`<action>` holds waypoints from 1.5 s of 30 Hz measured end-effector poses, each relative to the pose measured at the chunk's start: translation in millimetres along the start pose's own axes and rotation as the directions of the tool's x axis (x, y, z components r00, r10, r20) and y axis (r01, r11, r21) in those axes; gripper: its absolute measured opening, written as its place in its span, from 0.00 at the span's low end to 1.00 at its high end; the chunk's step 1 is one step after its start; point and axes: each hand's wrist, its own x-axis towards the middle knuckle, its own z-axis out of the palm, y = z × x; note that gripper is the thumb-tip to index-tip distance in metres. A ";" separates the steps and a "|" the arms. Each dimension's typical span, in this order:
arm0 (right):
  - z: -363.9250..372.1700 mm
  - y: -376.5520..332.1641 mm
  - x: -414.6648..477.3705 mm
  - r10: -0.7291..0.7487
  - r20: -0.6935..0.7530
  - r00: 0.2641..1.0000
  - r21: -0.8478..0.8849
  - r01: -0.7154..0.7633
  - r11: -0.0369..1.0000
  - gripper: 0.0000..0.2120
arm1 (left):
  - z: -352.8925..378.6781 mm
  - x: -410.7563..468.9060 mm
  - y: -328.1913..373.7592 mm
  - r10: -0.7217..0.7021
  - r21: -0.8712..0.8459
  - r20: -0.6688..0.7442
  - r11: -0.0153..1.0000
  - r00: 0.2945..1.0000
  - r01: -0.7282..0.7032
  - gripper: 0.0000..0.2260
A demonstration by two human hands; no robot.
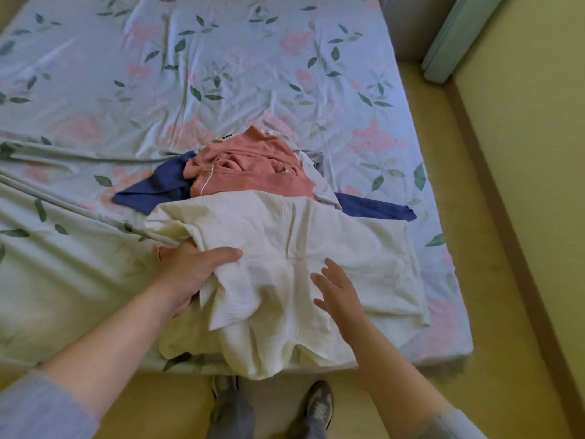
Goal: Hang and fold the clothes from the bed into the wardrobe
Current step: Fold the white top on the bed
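Cream shirt (316,248) near bed (221,74) edge, left hand (190,267) gripping it, right hand (337,289) spread flat on it, pink garment (253,166) and blue garment (158,188) beyond

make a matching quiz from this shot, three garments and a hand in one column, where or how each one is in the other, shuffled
Column A
1. cream garment
2. pink garment
3. blue garment
4. right hand

Column B
a. sticks out on both sides from under the others
b. open, fingers spread
c. spread at the near edge of the bed, gripped by the left hand
d. bunched up in the middle of the pile

Pairs: 1-c, 2-d, 3-a, 4-b
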 end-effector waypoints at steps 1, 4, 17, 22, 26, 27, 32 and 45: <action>-12.1 4.0 -8.1 -0.012 0.000 1.000 0.013 0.012 1.000 0.29 | 8.4 -6.2 1.0 0.026 0.031 0.003 0.999 1.000 -0.026 0.11; -48.6 11.8 -35.7 -0.060 -0.020 0.998 0.048 0.061 0.997 0.29 | 37.7 -26.9 10.5 0.104 0.169 0.034 0.980 0.994 -0.108 0.06; -185.2 25.1 -37.3 -0.019 -0.159 0.987 0.167 0.046 0.985 0.22 | 256.0 -10.5 38.6 -0.022 0.402 0.248 0.912 0.969 -0.082 0.04; -217.4 44.8 12.5 0.022 -0.220 0.975 0.031 -0.016 0.999 0.21 | 303.1 28.8 -2.6 -0.073 0.483 0.373 0.866 0.925 -0.126 0.20; -224.4 66.3 45.4 0.095 -0.196 0.976 -0.101 -0.117 0.988 0.26 | 285.5 57.7 -36.0 0.034 0.574 0.243 0.801 0.969 -0.172 0.13; -224.5 70.3 51.8 0.113 -0.190 0.975 -0.111 -0.136 0.984 0.27 | 276.9 62.3 -44.3 0.045 0.582 0.227 0.795 0.973 -0.172 0.11; -222.7 79.1 82.2 0.148 -0.186 0.971 -0.163 -0.178 0.970 0.31 | 243.2 78.2 -72.8 0.037 0.604 0.158 0.787 0.987 -0.127 0.07; -194.5 55.2 132.4 0.070 -0.261 0.963 -0.236 -0.134 0.962 0.16 | 241.8 101.6 -86.1 -0.047 0.508 0.150 0.861 0.988 -0.036 0.06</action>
